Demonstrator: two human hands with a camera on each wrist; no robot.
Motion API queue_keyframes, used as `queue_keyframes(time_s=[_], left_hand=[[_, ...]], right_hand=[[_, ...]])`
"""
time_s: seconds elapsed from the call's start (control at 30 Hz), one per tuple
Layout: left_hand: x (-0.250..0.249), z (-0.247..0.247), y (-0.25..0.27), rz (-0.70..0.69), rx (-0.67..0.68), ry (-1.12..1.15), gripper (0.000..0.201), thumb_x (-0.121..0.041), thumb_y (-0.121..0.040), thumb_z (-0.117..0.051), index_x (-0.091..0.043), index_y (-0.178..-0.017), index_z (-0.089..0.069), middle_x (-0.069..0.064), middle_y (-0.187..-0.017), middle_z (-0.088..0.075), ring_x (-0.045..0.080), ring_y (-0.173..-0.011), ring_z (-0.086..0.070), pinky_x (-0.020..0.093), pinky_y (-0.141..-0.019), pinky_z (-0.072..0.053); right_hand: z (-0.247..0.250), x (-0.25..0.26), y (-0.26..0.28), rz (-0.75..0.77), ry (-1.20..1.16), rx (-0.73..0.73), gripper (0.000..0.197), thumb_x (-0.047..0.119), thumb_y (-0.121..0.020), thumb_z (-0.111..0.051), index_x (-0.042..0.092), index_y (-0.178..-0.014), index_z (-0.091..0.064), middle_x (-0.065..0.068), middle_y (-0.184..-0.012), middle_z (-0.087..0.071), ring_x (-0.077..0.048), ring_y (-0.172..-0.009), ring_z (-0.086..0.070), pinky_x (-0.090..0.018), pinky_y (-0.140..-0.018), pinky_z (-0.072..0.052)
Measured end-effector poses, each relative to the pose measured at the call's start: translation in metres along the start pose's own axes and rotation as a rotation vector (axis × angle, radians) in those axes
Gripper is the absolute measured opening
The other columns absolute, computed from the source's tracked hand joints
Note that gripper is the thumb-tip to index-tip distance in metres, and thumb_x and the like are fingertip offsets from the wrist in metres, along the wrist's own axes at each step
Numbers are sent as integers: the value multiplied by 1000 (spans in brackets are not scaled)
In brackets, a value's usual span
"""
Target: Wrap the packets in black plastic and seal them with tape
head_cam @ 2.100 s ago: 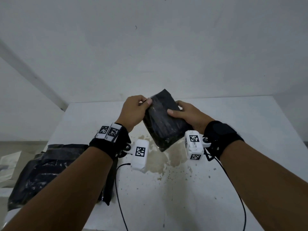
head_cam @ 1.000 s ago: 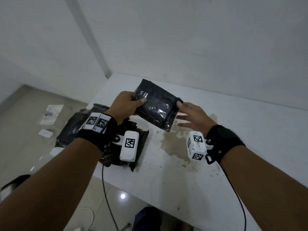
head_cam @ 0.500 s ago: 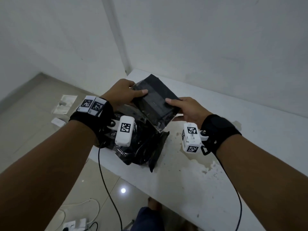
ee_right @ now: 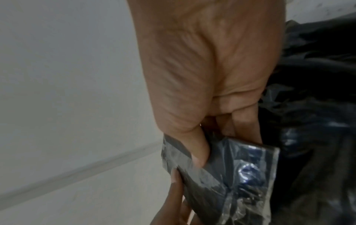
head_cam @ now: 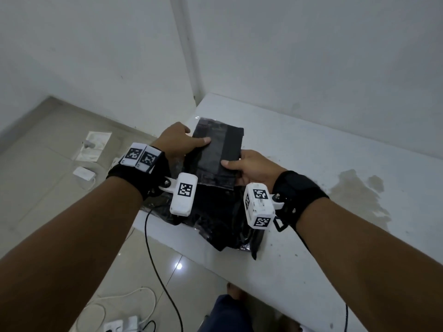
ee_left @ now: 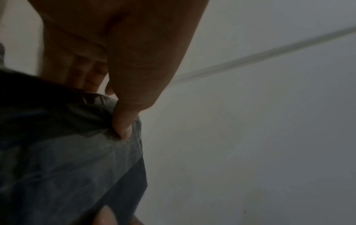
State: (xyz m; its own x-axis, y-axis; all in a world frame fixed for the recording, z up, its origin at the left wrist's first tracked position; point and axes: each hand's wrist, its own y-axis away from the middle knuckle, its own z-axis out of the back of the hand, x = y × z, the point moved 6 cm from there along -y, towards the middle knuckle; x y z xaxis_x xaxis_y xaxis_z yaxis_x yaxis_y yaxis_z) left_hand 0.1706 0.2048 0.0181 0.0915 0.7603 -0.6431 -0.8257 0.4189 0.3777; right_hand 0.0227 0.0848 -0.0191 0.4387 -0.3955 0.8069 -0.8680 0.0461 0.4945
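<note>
Packet (head_cam: 217, 155): flat, rectangular, dark contents in a glossy clear sleeve; the sleeve's clear edge projects past the dark contents at the near end. A broad smooth band runs lengthwise down its top face. It is held in the air over the near-left corner of the table (head_cam: 311, 149), above a heap of black plastic (head_cam: 225, 224).

Black plastic: crumpled, shiny film, wrinkled into folds, lying on the table at its left edge and partly overhanging it. Whether anything is inside the heap cannot be told.

Left hand (head_cam: 176, 141): palm down at the packet's far-left edge, thumb laid flat across the top face, fingers curled under. The left wrist view shows the thumb tip pressing into the creased sleeve (ee_left: 77, 152). A pinch grip on the packet.

Right hand (head_cam: 254, 167): at the packet's near-right edge, thumb on top, fingers (ee_right: 242, 129) beneath. In the right wrist view the thumb presses the wrinkled sleeve (ee_right: 231, 175) against them; also a pinch grip. A fingertip of the left hand (ee_right: 176, 176) touches the same edge from below.

Both forearms extend forward; black wrist straps carry white marker blocks.

Table: white, smooth top with a brownish stain (head_cam: 354, 190) to the right, well apart from the packet.

Floor (head_cam: 48, 144): pale tiles; flat white packets (head_cam: 94, 146) lie on it beyond the table's left edge, white cables (head_cam: 115, 305) nearer.
</note>
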Motion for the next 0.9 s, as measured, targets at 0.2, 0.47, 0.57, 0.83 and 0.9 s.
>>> queue_keyframes(time_s=[0.2,0.47,0.57,0.83,0.9], left_hand=[[17,-5,4,-55,191,-169,46,-38,-81,-79,-12,-115,-62,-4,-89,-65,15,-83,-65,29,-76,-53],[14,-8,10,-136,107,-583,51,-53,-78,-76,-4,-92,-73,11,-89,-70,27,-87,-66,37,-79,-53],[15,-8,12,-114,41,-628,52,-54,-78,-75,-10,-61,-55,3,-63,-54,26,-72,-57,31,-64,-41],[8,-16,27,-80,-9,-709,53,-55,-86,-65,-13,-62,-42,3,-70,-48,27,-77,-52,31,-69,-42],[8,-14,30,-81,-38,-705,53,-54,-87,-64,-8,-68,-48,5,-74,-48,28,-76,-52,32,-69,-42]], right_hand=[[-5,-10,-7,-159,467,-108,42,45,-92,-65,5,-105,-67,-10,-78,-75,-25,-66,-72,-37,-71,-56],[19,-6,1,-211,844,-218,38,44,-91,-66,9,-76,-65,0,-59,-68,-10,-42,-53,-19,-45,-38],[21,-7,3,-133,900,-245,39,41,-88,-70,9,-69,-60,0,-54,-61,-13,-44,-49,-21,-45,-37],[25,-16,11,-81,841,-215,40,43,-92,-64,7,-74,-60,-4,-64,-62,-18,-55,-53,-23,-47,-41],[28,-13,16,-33,801,-239,40,42,-93,-64,9,-70,-57,-4,-64,-61,-19,-56,-53,-25,-51,-44]])
